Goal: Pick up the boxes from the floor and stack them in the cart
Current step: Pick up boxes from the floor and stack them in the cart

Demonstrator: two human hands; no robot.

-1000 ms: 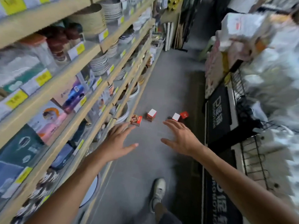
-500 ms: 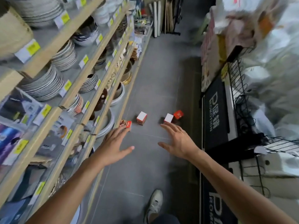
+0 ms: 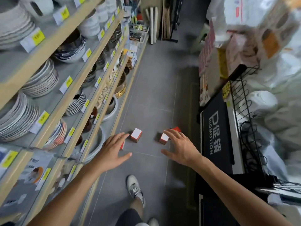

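Item: small red-and-white cartons, four on the grey floor tiles (image 3: 151,168). Centre carton (image 3: 136,137) at my 12 o'clock; second carton (image 3: 163,138) at 1 o'clock. I judge them light, stiff cardboard; pinch opposite side faces. My left hand (image 3: 112,152) and right hand (image 3: 182,148) are spread, empty.

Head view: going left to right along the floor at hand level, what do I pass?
Shelf → left hand → white-topped box → second box → right hand → black promotion sign → wire rack.
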